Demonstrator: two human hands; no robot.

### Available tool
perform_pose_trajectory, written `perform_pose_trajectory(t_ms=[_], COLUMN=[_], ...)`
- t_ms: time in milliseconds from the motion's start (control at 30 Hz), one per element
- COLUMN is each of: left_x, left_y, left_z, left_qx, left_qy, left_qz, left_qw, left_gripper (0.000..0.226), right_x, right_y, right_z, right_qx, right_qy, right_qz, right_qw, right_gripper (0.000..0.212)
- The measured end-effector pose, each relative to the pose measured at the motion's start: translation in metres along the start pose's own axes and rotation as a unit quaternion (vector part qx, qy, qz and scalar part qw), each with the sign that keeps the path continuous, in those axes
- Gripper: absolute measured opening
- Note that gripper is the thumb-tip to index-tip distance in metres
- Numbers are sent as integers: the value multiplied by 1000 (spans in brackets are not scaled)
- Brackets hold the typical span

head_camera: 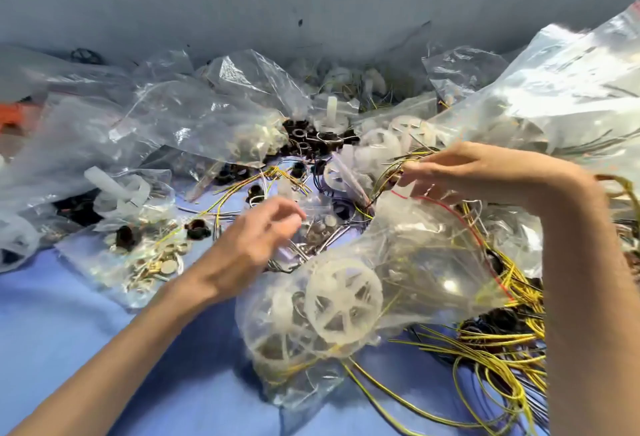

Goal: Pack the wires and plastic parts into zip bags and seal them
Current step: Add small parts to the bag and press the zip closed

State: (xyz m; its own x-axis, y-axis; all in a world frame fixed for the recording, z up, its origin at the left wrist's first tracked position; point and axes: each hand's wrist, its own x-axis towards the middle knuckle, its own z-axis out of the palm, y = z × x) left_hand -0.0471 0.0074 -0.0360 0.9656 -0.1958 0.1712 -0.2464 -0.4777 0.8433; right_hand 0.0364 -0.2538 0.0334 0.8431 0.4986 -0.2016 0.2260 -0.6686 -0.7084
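On the head camera I see the right hand (471, 172) pinching the red-lined mouth of the zip bag (408, 262). The bag lies on the blue cloth (69, 331) with white plastic wheels (343, 297) inside. Yellow wires (491, 349) sprawl just beside it on the right. The left hand (256, 238) hovers with fingers loosely curled; I cannot tell through the blur whether they hold anything.

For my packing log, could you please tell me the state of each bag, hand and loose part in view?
zip bag, mouth open, holding white wheels
right hand, pinches the zip bag's mouth
left hand, loosely curled, holds nothing
yellow wires, loose, unbagged
black parts, heaped loose
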Motion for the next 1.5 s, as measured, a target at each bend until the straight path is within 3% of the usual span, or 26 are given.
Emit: perform_pose_trajectory(t_ms=[133, 200, 267, 433, 600, 733, 867, 933, 1033, 1100, 1167, 1233, 1333, 1500], left_x=[-13, -15, -19, -28, -29, -31, -31, -29, -28, -28, -28, -27, -26, -25], left_y=[-8, -5, 0, -1, -11, -17, -22, -24, -25, -27, -30, -32, -35, -36], left_z=[16, 12, 9, 14, 12, 17, 20, 21, 22, 22, 21, 21, 20, 18], left_qx=[181, 179, 184, 269, 267, 226, 177, 159, 150, 146, 147, 148, 158, 202], left_qy=[-107, -105, -113, -66, -58, -69, -67, -64, -53, -38, -26, -15, 9, 43], left_qz=[53, 67, 78, 124, 159, 178, 185, 197, 211, 214, 217, 212, 218, 231], left_qw=[976, 976, 973, 953, 949, 955, 964, 965, 964, 965, 965, 966, 963, 951], left_gripper=[63, 75, 84, 54, 45, 39, 31, 20, 16, 18, 23, 30, 26, 23], right_x=[5, 14, 27, 76, 89, 77, 35, 15, 5, 3, 2, 3, 5, 6], right_y=[-4, -13, -21, -17, -3, -10, -19, -10, 11, 16, 16, 12, 7, 1], right_z=[3, 13, 33, 78, 87, 77, 35, 18, 5, 5, 10, 16, 16, 23], right_qx=[-149, -170, -182, -372, -436, -369, -149, -94, -153, -173, -121, -77, -20, 21], right_qy=[53, 89, 72, -2, 60, 124, 175, 145, 58, -25, -89, -95, -59, -127], right_qz=[-49, -97, -139, -84, -71, -113, -128, -94, -5, 28, 9, -43, -108, -120], right_qw=[986, 977, 971, 924, 895, 914, 965, 981, 987, 984, 989, 992, 992, 984], right_gripper=[25, 20, 18, 24, 21, 17, 12, 8, 3, 12, 19, 9, 38, 23])
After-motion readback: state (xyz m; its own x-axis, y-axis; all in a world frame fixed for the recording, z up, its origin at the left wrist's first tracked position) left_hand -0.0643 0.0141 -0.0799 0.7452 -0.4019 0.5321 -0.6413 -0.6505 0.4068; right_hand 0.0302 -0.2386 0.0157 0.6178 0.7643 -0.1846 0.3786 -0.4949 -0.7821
